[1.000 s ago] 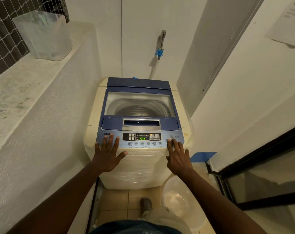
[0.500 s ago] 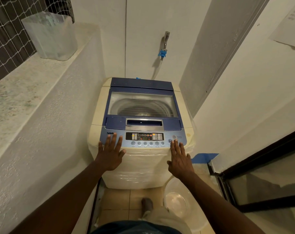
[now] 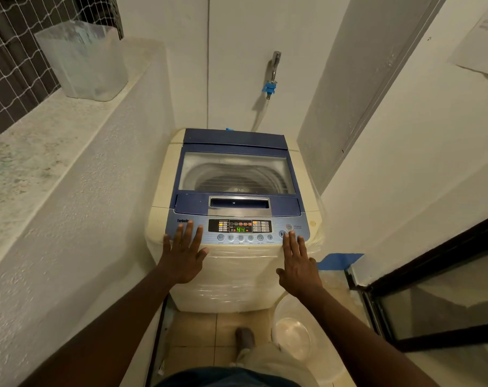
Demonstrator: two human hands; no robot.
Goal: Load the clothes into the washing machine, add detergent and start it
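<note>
A cream top-loading washing machine (image 3: 226, 277) with a blue lid (image 3: 237, 146) stands ahead of me, lid closed. Through the lid's window I see the drum; no clothes show in it. The control panel (image 3: 240, 227) is lit and its green display reads 44. My left hand (image 3: 182, 256) lies flat with spread fingers on the panel's left end. My right hand (image 3: 298, 263) is open too, its fingertips at the start/pause button (image 3: 282, 234) under the power button. Neither hand holds anything.
A translucent plastic container (image 3: 83, 60) stands on the stone ledge (image 3: 30, 152) at left. A tap with a blue hose fitting (image 3: 270, 86) is on the back wall. A clear plastic basin (image 3: 296, 333) sits on the tiled floor at right, beside a dark-framed glass door (image 3: 433, 303).
The display went dark half a second ago and now reads 44 again. Both hands stay on the panel's front edge; the right fingertips shifted slightly on the start button.
</note>
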